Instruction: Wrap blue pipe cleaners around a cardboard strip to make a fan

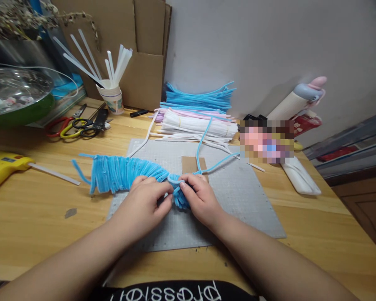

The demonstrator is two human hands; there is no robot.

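Note:
A row of blue pipe cleaners (122, 173), wound in tight loops, stretches leftward over the grey cutting mat (238, 209), its loose ends past the mat's left edge. My left hand (148, 196) is closed on the right part of this row, thumb and index finger pinched near a looped strand. Facing it, my right hand (202, 198) pinches the blue loop between thumb and fingers. Two long blue ends (219, 163) rise from a twist above my right hand. A small piece of brown cardboard (189, 164) lies on the mat just behind. My fingers partly hide the worked spot.
Bundles of blue (197, 98) and white pipe cleaners (200, 124) lie against the wall. On the left are a yellow glue gun (8, 167), several scissors (78, 125) and a cup (113, 100) of white sticks. A white packet (301, 177) lies at right.

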